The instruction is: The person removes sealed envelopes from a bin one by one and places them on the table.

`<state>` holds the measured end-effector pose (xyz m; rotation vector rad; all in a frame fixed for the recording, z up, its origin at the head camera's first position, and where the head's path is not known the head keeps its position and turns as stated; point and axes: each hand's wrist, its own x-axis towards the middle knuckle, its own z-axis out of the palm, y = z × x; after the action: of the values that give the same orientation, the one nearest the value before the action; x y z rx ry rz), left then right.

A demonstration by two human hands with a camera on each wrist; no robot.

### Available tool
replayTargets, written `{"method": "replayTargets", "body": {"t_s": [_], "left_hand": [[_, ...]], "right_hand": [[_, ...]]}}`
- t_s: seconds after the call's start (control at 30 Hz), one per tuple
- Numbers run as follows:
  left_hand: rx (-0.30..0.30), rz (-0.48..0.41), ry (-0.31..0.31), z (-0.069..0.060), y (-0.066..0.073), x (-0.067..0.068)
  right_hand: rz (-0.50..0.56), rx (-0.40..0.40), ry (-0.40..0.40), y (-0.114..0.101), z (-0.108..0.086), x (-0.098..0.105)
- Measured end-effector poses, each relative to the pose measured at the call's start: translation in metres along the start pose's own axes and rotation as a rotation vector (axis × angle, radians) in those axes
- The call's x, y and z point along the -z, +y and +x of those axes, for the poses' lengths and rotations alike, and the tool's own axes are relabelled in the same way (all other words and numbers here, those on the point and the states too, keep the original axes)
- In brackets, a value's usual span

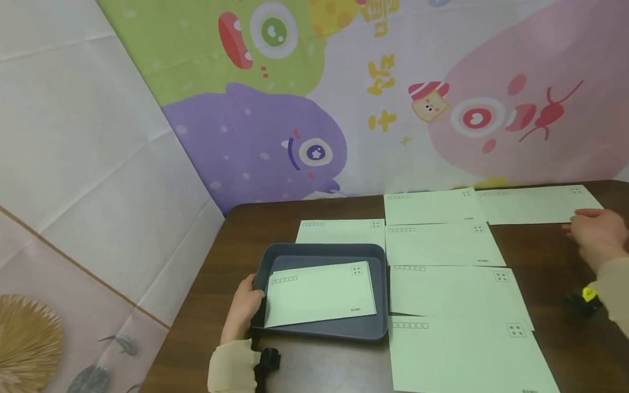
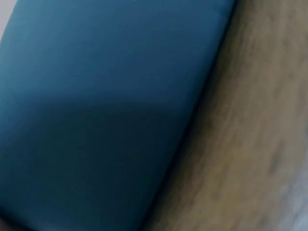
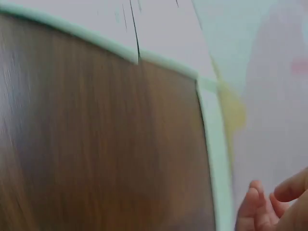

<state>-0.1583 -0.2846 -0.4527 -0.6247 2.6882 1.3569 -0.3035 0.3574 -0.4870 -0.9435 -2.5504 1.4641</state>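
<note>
At the left of the head view, my left hand (image 1: 247, 302) grips the left rim of a dark blue-grey tray (image 1: 339, 329). A few stacked pale envelopes (image 1: 321, 295) lie slightly tilted inside it. The tray's outer wall (image 2: 106, 96) fills most of the left wrist view. My right hand (image 1: 597, 232) is by the right end of a pale envelope (image 1: 535, 204) at the table's far right. In the right wrist view, its fingers (image 3: 257, 204) are loosely curled beside that envelope's end, with nothing seen between them and the thumb.
A column of envelopes, (image 1: 432, 207) at its far end and overlapping slightly, runs down the table right of the tray. Another envelope (image 1: 339, 232) is partly hidden behind the tray. The dark wooden table (image 1: 216, 262) meets a cartoon-printed cloth (image 1: 265, 136) at the back.
</note>
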Motion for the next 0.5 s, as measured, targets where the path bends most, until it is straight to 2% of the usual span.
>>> {"method": "replayTargets", "body": {"t_s": [0.1,0.2,0.37,0.43,0.5], "left_hand": [[-0.003,0.003,0.001,0.0,-0.001,0.001],[-0.015,0.009,0.003,-0.001,-0.002,0.002],[-0.036,0.003,0.005,-0.001,-0.002,0.0],[-0.037,-0.004,0.005,-0.001,-0.002,-0.001],[-0.033,-0.01,0.004,-0.001,-0.001,-0.001]], "right_hand": [[-0.075,0.154,-0.109,-0.047,-0.065,-0.008],[-0.094,0.304,-0.213,-0.076,-0.111,-0.021],[-0.175,0.497,-0.327,-0.097,-0.159,-0.048],[-0.213,0.595,-0.341,-0.1,-0.177,-0.059],[-0.236,0.702,-0.312,-0.102,-0.191,-0.07]]}}
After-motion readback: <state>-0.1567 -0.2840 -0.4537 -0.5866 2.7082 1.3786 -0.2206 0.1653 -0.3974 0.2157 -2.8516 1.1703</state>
